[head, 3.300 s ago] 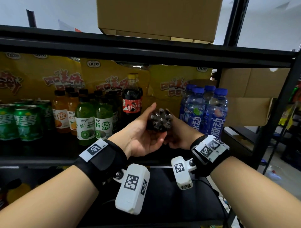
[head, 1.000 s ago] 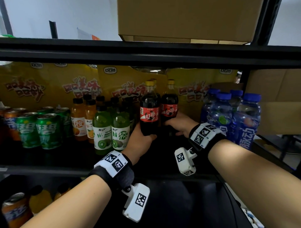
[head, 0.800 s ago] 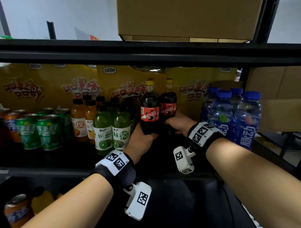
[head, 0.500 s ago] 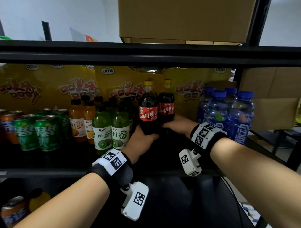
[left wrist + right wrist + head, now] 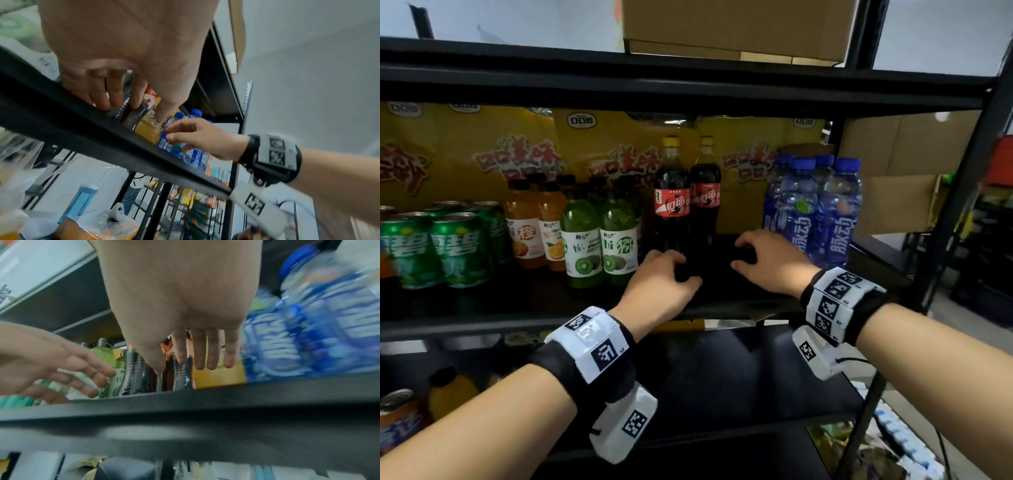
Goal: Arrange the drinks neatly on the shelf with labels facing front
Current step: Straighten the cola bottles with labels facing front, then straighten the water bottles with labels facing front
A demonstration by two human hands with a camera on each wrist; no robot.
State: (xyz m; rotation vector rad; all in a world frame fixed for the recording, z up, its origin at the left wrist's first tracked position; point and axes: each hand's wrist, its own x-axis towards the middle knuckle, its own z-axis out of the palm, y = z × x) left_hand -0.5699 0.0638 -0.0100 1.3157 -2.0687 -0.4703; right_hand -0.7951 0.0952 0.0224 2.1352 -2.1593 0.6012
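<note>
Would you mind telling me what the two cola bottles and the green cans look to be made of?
Cola bottles: apparently clear glossy plastic; dark liquid shows through, with yellow screw caps and wrapped red labels.
Green cans: probably thin metal, perhaps aluminium, with silvery rimmed tops and printed, slightly shiny sides.

On the shelf (image 5: 722, 301), left to right: cans (image 5: 438, 250), juice bottles (image 5: 599, 240), two cola bottles (image 5: 686, 205) (side by side), water bottles (image 5: 822, 212); snack bags (image 5: 482, 154) stand behind.
</note>
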